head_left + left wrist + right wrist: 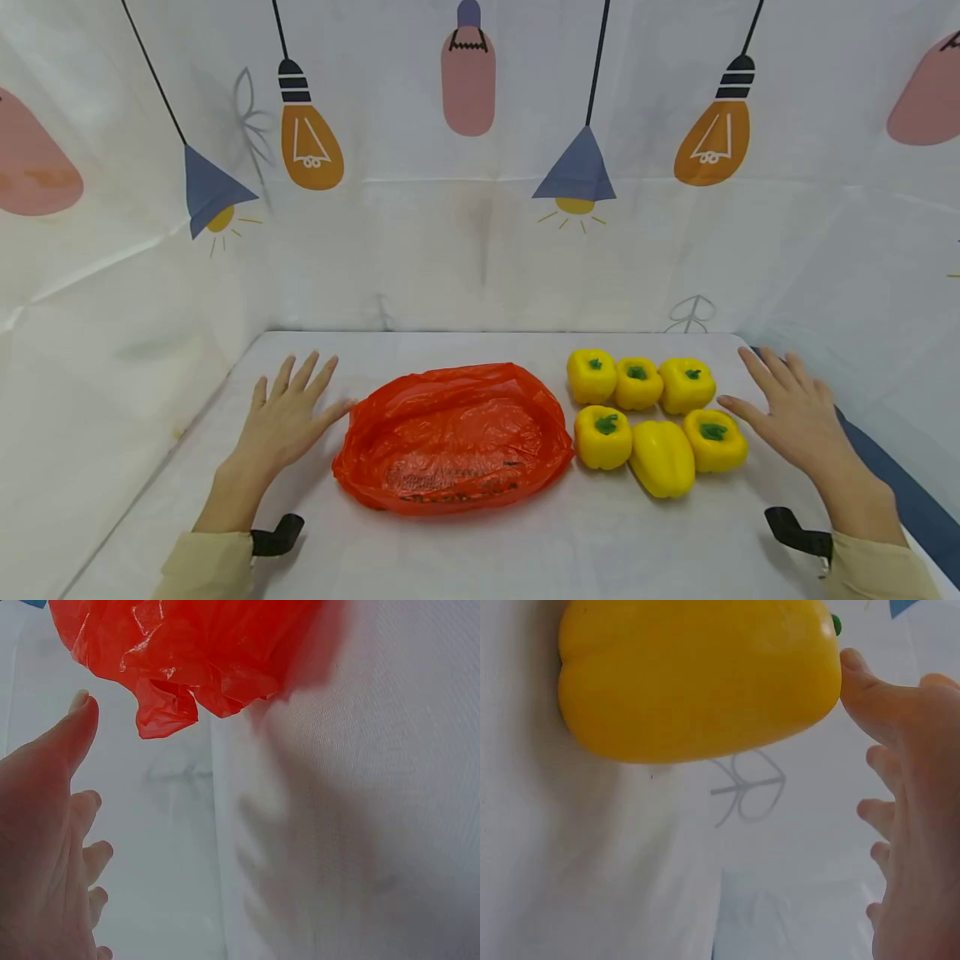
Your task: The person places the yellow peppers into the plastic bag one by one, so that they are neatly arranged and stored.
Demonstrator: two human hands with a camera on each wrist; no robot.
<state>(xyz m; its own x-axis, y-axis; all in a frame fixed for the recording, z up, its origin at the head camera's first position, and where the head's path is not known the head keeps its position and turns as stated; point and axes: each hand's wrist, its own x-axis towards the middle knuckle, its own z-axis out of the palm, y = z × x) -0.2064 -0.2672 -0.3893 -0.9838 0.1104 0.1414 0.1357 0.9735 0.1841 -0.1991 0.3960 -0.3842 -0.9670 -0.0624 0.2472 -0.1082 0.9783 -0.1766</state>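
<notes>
A red plastic bag [450,433] lies spread on the table, its rim crumpled and its mouth facing up. To its right sit several yellow bell peppers [662,458] in two rows; most stand with green stems up, while one in the front row lies on its side. My left hand [283,417] hovers left of the bag with fingers spread, the thumb near the bag's edge. In the left wrist view the bag [187,652] hangs above the thumb. My right hand [798,412] is spread beside the peppers, close to the nearest pepper [697,682], holding nothing.
The table [487,558] has a white cover. Behind it hangs a white sheet [412,250] printed with lamps and bulbs. A dark blue strip [892,483] runs along the right edge. Black wrist mounts [277,535] sit at both cuffs.
</notes>
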